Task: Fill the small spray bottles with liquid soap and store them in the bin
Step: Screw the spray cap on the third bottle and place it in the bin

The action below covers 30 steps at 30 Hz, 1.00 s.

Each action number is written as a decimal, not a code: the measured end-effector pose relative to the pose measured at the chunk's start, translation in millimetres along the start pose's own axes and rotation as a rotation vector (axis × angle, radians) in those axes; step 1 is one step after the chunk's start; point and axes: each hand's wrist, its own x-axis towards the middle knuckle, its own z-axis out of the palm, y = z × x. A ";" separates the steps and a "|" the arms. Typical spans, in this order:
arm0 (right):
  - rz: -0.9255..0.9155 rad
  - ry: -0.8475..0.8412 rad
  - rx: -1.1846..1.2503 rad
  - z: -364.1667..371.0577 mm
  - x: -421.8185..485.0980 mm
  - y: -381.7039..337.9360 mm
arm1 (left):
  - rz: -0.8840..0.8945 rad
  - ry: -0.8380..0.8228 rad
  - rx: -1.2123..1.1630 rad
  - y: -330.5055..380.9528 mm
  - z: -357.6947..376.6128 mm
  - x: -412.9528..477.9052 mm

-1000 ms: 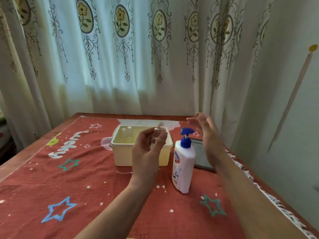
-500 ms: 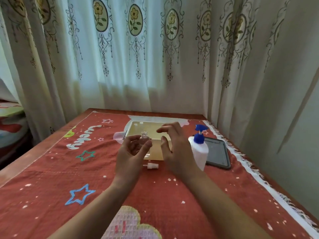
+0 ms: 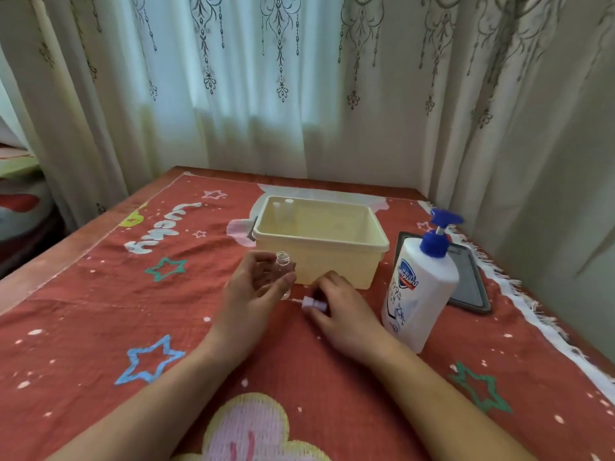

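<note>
Left hand: closed round the uncapped spray bottle, which is held upright between thumb and fingers, just before the bin.
Right hand: spray cap pinched at the fingertips, low on the tablecloth.
Soap dispenser: stood right of the bin.

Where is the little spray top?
In the head view, the small white spray top lies on the red cloth, held by the right hand, before the cream plastic bin.

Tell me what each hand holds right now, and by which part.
Left hand grips the uncapped small bottle by its body. Right hand pinches the spray cap by its head end, on the cloth.
</note>
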 end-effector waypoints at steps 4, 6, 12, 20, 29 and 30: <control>0.008 0.034 0.114 -4.8 -2.5 -4.9 | -0.027 -0.033 0.031 -6.3 1.8 1.2; 0.050 0.091 0.224 -10.1 -5.3 -9.6 | -0.039 -0.051 0.004 -5.9 2.8 0.7; 0.153 0.261 0.665 -20.0 -8.3 -15.9 | -0.040 -0.179 -0.062 -3.0 7.6 -4.8; 0.030 0.622 0.597 -39.5 -16.5 -31.5 | -0.068 -0.346 0.000 0.1 10.1 -8.5; -0.042 0.622 0.501 -44.2 -18.5 -37.6 | -0.044 -0.346 0.094 0.2 10.7 -9.8; -0.043 0.592 0.490 -43.9 -18.2 -37.7 | -0.045 -0.343 0.093 -0.1 10.8 -9.7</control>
